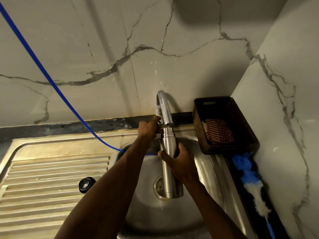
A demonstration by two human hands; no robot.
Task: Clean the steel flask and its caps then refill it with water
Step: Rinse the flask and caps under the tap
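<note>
- The flask (170,163) is upright at the centre of the frame, over the sink (203,169), with its open mouth just under the tap (164,107) spout.
- The right hand (179,163) grips the flask body, fingers curled around it.
- The left hand (150,129) is at the tap base, fingers curled on the handle; the exact pinch I cannot tell.
- A black cap (85,184) lies on the drainboard (43,178), lower left.
- I judge that rinsing or filling is in progress; whether water flows is not clear. The caps are not yet put back.
</note>
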